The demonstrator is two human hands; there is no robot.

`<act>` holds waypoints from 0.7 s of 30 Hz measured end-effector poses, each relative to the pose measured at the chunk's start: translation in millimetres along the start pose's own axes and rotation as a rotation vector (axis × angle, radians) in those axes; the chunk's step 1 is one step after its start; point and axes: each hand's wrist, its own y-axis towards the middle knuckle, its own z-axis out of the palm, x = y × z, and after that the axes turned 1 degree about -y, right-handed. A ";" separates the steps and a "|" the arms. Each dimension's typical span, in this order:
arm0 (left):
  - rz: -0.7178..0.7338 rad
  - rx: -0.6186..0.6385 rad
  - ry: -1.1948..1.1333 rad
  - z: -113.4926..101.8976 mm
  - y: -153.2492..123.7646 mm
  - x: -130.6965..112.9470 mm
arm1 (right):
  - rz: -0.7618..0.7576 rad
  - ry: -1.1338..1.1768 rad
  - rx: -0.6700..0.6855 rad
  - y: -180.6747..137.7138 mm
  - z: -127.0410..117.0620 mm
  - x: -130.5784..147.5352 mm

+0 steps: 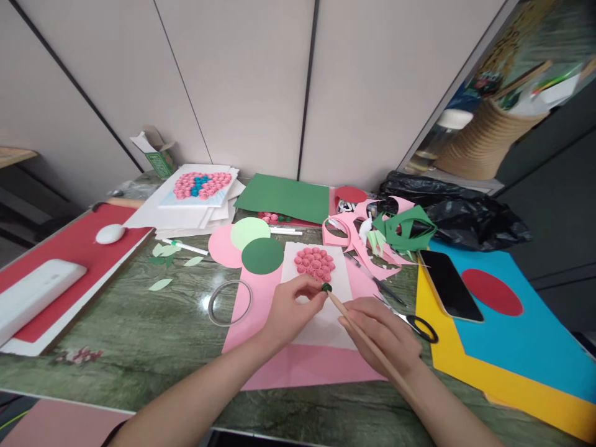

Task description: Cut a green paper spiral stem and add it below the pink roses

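My left hand (pixel 295 310) pinches a small dark green paper coil (pixel 326 287) between thumb and fingertips. A slim wooden stick (pixel 342 305) is gripped in my right hand (pixel 384 332), its tip touching or very near the coil; which of these I cannot tell. Both hands are over a white card (pixel 319 334), which bears a round cluster of pink paper rosettes (pixel 315 264). Under the card lies a larger pink sheet (pixel 302 370). Just right of my right hand are black-handled scissors (pixel 423 328), their blades partly hidden by it.
Paper circles (pixel 262 256), a tape ring (pixel 230 303) and leaf cutouts (pixel 161 284) lie to the left. Pink and green scraps (pixel 405 226) sit at the back right. A phone (pixel 451 285) rests on coloured sheets. Further left stands a white stack with a finished rosette picture (pixel 200 186).
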 end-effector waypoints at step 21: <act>-0.135 0.030 0.007 -9.4 9.3 -6.3 | -0.050 0.001 0.160 -10.0 5.1 -13.3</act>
